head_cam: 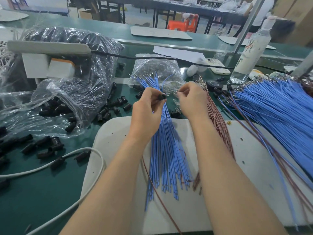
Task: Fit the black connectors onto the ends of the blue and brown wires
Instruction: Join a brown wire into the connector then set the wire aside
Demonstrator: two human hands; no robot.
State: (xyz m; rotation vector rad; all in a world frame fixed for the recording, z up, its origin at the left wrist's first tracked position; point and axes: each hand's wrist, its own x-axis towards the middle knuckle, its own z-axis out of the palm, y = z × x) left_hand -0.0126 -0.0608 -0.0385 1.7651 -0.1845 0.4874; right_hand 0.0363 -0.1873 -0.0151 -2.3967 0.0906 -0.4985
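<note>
My left hand (149, 107) pinches a black connector (162, 97) above a fanned bundle of blue wires (166, 155) lying on a white board (254, 167). My right hand (191, 99) is just to the right, its fingertips pinched on something small and thin near the connector; I cannot tell which wire it is. A bundle of brown wires (218, 122) lies under my right wrist. Loose black connectors (115, 106) are scattered on the green table to the left.
A clear bag of black connectors (71, 99) spills open at the left. A smaller bag of metal parts (157, 70) sits behind my hands. A large heap of blue wires (279, 112) fills the right. A bottle (249, 53), phone (216, 65) and white cable (50, 165) lie around.
</note>
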